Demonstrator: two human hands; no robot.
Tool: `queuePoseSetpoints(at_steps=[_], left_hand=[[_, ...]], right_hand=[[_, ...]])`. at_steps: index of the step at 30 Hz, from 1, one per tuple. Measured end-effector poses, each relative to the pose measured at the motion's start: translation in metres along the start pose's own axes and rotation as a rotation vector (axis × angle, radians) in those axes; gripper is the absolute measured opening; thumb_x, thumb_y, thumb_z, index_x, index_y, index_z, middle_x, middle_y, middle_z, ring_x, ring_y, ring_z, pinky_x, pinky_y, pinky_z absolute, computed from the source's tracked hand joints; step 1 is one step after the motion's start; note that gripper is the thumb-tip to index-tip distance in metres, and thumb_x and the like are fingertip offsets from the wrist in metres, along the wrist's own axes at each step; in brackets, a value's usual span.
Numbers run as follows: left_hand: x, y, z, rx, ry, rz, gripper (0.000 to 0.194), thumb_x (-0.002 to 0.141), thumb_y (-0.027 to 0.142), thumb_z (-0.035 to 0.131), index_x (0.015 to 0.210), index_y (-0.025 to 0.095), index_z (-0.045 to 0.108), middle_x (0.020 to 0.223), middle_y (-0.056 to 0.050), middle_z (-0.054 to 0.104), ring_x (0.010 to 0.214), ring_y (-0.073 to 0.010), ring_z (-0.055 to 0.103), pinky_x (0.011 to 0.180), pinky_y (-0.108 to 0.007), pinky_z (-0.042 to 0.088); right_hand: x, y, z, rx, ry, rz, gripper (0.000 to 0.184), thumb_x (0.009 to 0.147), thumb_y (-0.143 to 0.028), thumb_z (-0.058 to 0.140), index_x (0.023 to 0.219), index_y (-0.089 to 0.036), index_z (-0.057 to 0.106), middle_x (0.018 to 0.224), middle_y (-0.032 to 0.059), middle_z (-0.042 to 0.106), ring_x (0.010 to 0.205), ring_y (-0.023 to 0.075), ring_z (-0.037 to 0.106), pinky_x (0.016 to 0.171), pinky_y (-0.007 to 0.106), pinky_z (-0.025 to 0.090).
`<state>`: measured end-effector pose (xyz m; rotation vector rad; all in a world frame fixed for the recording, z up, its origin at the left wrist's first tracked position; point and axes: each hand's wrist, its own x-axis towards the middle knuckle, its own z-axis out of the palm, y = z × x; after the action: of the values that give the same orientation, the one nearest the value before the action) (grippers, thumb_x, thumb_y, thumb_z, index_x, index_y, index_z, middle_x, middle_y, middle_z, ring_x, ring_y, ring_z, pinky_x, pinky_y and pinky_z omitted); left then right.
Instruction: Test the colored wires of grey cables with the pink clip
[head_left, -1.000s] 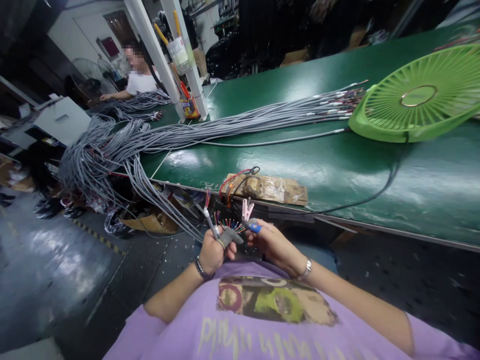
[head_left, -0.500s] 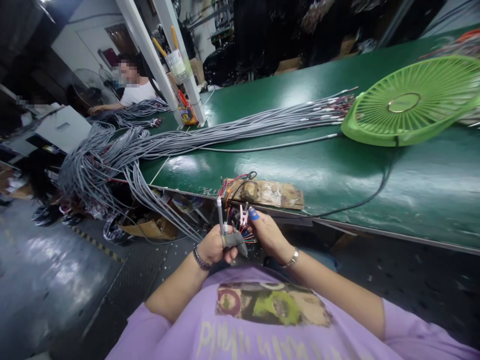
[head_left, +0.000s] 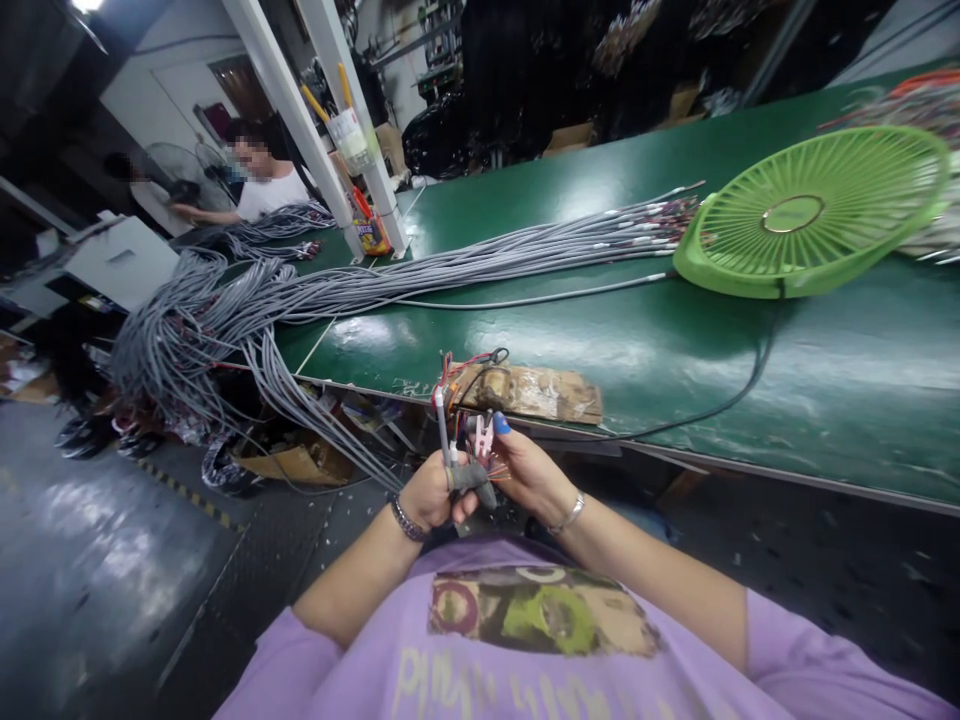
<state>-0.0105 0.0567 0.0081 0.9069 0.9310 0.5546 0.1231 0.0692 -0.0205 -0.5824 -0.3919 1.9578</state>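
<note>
My left hand (head_left: 429,492) is closed on a grey cable (head_left: 442,425) whose white-banded end stands up out of the fist. Dark grey covers sit on its thumb and finger. Thin coloured wires (head_left: 496,470) fan out between the two hands. In my right hand (head_left: 531,478), thumb and fingers pinch a small pale pink clip-like piece (head_left: 484,436), close against the wires. Blue wrapping (head_left: 501,424) shows at that thumb's tip. The exact contact between clip and wires is hidden. Just beyond the hands, a worn wooden block (head_left: 555,393) with red and black leads lies at the bench edge.
Long grey cables (head_left: 450,255) run in a bundle along the green bench (head_left: 592,330) and hang over its left end. A green fan (head_left: 810,215) lies at the right, its black cord trailing forward. White posts (head_left: 345,130) rise behind. A person (head_left: 266,185) sits at the far left.
My right hand has moved slightly left and down, bringing the pink clip closer to my left hand and over the wires. The left hand keeps its hold on the cable.
</note>
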Motion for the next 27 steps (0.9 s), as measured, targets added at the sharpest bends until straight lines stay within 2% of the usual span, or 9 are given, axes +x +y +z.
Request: queuePoseSetpoints(at_steps=[8, 15, 21, 27], left_hand=[[-0.002, -0.005, -0.002, 0.004, 0.011, 0.002, 0.044, 0.054, 0.053, 0.076, 0.056, 0.011, 0.063, 0.035, -0.002, 0.052, 0.023, -0.007, 0.035, 0.025, -0.019, 0.019], [-0.014, -0.008, 0.002, 0.02, 0.058, 0.034, 0.045, 0.056, 0.055, 0.074, 0.056, 0.011, 0.062, 0.037, -0.001, 0.053, 0.024, -0.0068, 0.038, 0.026, -0.019, 0.021], [-0.022, -0.025, 0.009, 0.013, 0.186, 0.135, 0.048, 0.062, 0.059, 0.072, 0.059, 0.012, 0.063, 0.042, -0.002, 0.057, 0.027, -0.0071, 0.043, 0.028, -0.018, 0.027], [-0.017, -0.026, 0.025, -0.018, 0.308, 0.218, 0.049, 0.06, 0.061, 0.072, 0.059, 0.013, 0.062, 0.041, -0.001, 0.056, 0.028, -0.0074, 0.044, 0.028, -0.018, 0.03]], right_hand=[[-0.004, -0.002, 0.004, -0.04, 0.045, 0.026, 0.039, 0.072, -0.058, 0.068, 0.076, -0.019, 0.065, 0.062, 0.0013, 0.061, 0.057, 0.0152, 0.053, 0.056, 0.027, 0.044], [-0.007, -0.006, 0.003, -0.005, 0.028, 0.088, 0.041, 0.073, -0.059, 0.066, 0.082, -0.019, 0.068, 0.07, 0.0016, 0.064, 0.059, 0.0121, 0.053, 0.055, 0.023, 0.043], [-0.011, -0.007, 0.003, -0.048, 0.043, 0.038, 0.026, 0.07, -0.042, 0.074, 0.079, -0.018, 0.069, 0.072, 0.0017, 0.065, 0.061, 0.0112, 0.053, 0.056, 0.022, 0.042], [-0.012, -0.007, 0.006, -0.087, 0.086, 0.009, 0.034, 0.068, -0.051, 0.073, 0.074, -0.019, 0.066, 0.065, 0.0011, 0.061, 0.056, 0.013, 0.051, 0.051, 0.025, 0.043]])
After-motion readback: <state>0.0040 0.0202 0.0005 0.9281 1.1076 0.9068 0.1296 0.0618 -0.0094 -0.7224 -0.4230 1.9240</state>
